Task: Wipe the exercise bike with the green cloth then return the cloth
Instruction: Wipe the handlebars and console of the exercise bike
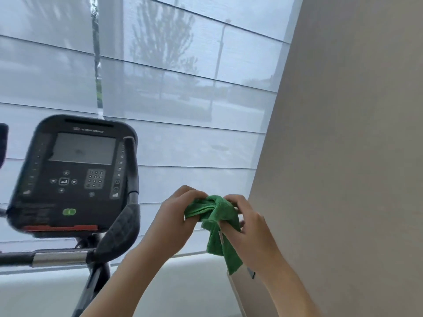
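A wide window covered by a translucent pleated shade [183, 92] fills the upper left and centre of the frame, with the blurred outlines of a tree and a pole showing through it. A plain beige wall [354, 133] takes up the right side, slanting down toward the lower centre, and a white sill or ledge [57, 289] runs along the bottom below the shade.

The exercise bike [75, 179] stands at the left of the frame. Its black console [73, 175] faces the camera, tilted, with a grey screen [83, 148] in the upper part, a number keypad and arrow buttons beneath it, a green button [69, 211] lower down and a red strip along the bottom edge. A padded black handlebar grip [121, 229] curves up at the console's right side, joined to a silver and black bar [45, 257] that runs off to the left edge.

In the lower centre, well to the right of the bike and not touching it, the green cloth [216, 225] is bunched up between both hands in front of the shade and the wall's edge. The left hand [176, 223] has its fingers curled around the cloth's upper left part. The right hand [249, 227] pinches the cloth from the right, fingers bent over the top of the bunch. A loose tail of the cloth hangs down below the hands, ending near the right wrist. Both bare forearms rise from the bottom edge of the frame.
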The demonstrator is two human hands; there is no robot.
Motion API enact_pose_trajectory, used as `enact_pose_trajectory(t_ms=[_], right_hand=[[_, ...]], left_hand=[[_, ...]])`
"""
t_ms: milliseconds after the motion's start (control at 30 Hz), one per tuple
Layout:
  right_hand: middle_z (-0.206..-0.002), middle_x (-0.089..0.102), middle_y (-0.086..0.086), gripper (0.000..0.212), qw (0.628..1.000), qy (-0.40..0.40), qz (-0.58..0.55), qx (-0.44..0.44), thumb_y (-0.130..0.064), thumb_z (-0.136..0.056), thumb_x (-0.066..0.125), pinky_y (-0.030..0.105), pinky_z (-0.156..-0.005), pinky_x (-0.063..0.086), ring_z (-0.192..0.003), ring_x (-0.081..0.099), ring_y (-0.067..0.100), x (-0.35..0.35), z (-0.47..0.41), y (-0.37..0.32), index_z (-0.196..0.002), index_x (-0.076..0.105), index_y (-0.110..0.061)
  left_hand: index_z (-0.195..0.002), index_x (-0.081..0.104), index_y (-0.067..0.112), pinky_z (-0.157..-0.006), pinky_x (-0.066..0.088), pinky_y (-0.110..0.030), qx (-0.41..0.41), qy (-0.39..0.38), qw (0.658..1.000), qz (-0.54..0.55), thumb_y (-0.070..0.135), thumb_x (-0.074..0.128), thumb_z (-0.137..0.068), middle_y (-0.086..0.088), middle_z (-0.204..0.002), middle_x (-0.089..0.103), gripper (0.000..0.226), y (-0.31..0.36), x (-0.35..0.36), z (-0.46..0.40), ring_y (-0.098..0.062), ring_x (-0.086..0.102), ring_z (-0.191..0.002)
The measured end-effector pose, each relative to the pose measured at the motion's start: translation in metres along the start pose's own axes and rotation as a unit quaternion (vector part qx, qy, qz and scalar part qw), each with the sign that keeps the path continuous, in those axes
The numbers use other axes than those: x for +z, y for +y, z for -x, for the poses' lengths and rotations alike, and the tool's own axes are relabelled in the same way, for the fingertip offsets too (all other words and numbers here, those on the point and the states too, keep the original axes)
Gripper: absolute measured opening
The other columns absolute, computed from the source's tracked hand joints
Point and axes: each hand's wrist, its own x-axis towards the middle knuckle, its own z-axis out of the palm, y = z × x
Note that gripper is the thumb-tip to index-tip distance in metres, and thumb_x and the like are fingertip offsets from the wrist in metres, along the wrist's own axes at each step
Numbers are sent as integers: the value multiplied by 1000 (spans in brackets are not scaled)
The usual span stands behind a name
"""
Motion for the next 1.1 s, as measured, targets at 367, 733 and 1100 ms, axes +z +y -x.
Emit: enact_pose_trajectory(t_ms=[367,733,1100], right_hand=[[-110,73,-13,15,977,-154,-100,-110,-32,-94,70,34,-92,53,-106,69,13,101,-114,15,-109,66,-34],[-97,72,-14,26,939,-219,-240,-113,-17,-93,77,23,-64,59,-79,74,11,153,-226,69,-98,63,-38],[-95,72,-15,26,925,-193,-310,-107,-23,-94,78,18,-64,57,-79,73,7,172,-285,95,-90,62,-42]], left_hand=[[-112,74,17,-93,56,-29,-64,119,983,-122,-6,66,-87,13,-110,66,34,-77,-72,4,-11,66,-105],[-112,73,25,-88,62,-28,-196,247,923,-222,18,76,-95,21,-108,70,19,-114,-60,0,-12,70,-108],[-116,71,29,-87,61,-27,-307,251,869,-297,20,71,-99,24,-109,69,19,-130,-38,0,-4,67,-108]])
